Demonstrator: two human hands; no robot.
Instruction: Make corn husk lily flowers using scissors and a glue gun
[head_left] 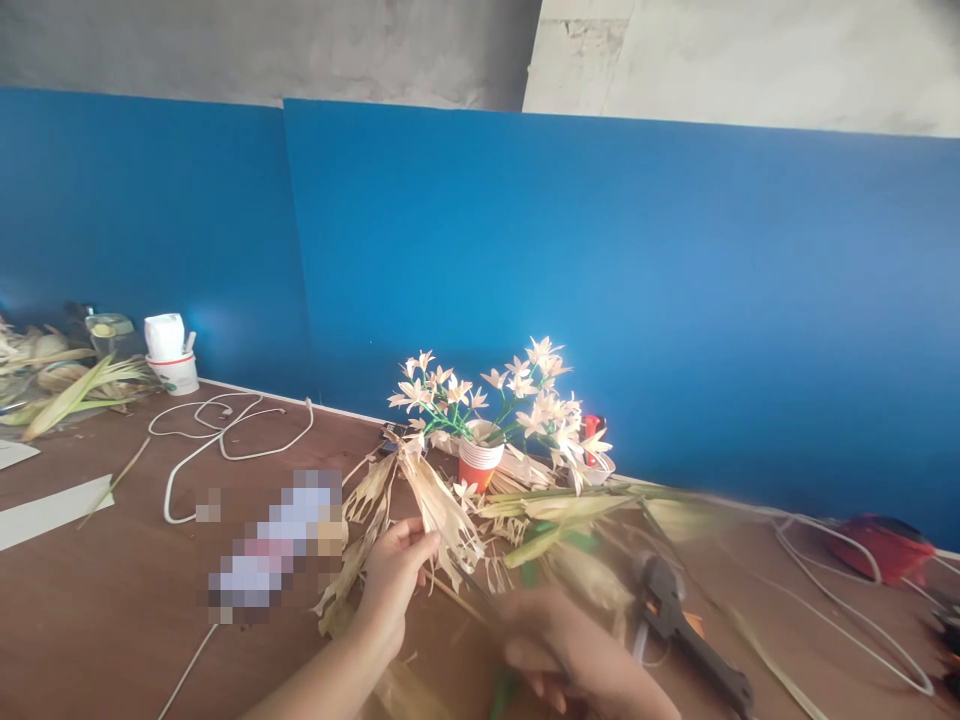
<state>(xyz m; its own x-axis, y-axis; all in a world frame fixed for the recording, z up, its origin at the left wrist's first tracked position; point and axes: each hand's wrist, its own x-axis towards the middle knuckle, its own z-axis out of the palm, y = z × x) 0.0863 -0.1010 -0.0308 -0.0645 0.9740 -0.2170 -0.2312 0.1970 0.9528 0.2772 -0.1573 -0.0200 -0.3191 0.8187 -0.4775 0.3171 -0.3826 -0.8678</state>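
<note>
My left hand (401, 575) is closed, pinching a pale dried corn husk (442, 500) between thumb and fingers. The husk stands up from my fingertips and its lower edge is ragged. To the right, my right hand (562, 640) is smeared by motion. Its fingers are curled around a thin dark tool (484, 600) that slants up toward the husk; its exact kind is too blurred to tell. Just behind the husk is a red-and-white paper cup (481, 462) with cream husk flowers (544, 405) on green stems.
A black glue gun (686, 635) lies right of my right hand. Loose husks (570, 515) surround the cup. White cables (225, 430), a pixelated object (274, 550) and a white cup (174, 372) are on the left. A red pouch (877, 548) lies far right. A blue partition (600, 270) closes the back.
</note>
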